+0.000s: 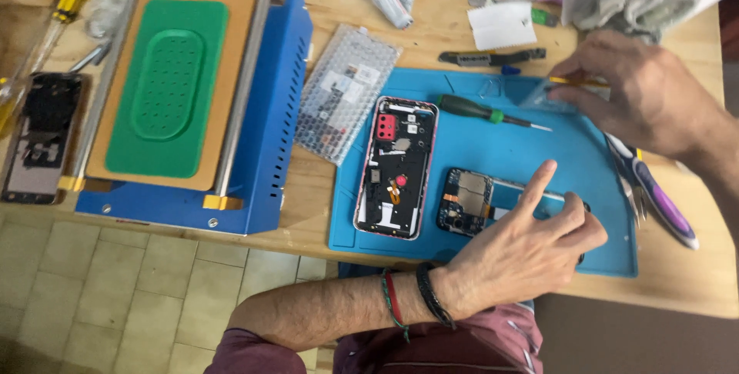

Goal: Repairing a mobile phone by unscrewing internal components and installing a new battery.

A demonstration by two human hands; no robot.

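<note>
So the left hand (531, 247) was hovering low over the blue mat (585, 151), fingers spread fairly wide with the index finger stretched out, and it wasn't gripping anything as far as I could see. Right under its fingertips, a touch to the left of them, lay the circuit board (466, 202), a dark squarish board with a metal shield on top and a pale strip running off toward the hand. Its long side ran roughly left to right, pointing straight at the palm, so the left hand was clearly the closer one. The right hand (643, 93) was well apart from it, up at the far edge of the mat, fingers pinched narrow on a small clear plastic bag (548, 95) with something yellow behind it; couldn't tell what that yellow bit was. Further left of the left hand sat the opened phone (396, 166), pink-rimmed, standing lengthwise away from the person, guts showing with a red part near the top. Between the two hands lay a green-handled screwdriver (485, 112). Just beyond the right wrist were purple-handled pliers (654, 197). Way off left on the bench (323, 189) stood a blue machine (265, 112) with a green pad.
</note>
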